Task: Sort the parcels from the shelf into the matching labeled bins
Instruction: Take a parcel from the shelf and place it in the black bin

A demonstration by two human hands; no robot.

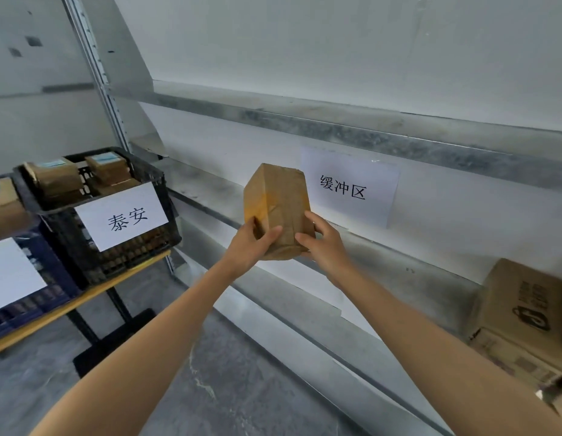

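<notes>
I see the brown taped cardboard parcel (278, 209) at mid-frame, upright, held in front of the grey metal shelf (399, 269) and just left of the white paper sign (348, 187) reading 缓冲区. My left hand (252, 243) curls around its lower left corner, and my right hand (323, 243) grips its lower right side. At left, the black plastic crate (131, 259) labelled 泰安 sits on the yellow-edged table (94, 292), holding what look like similar brown parcels (57, 180).
</notes>
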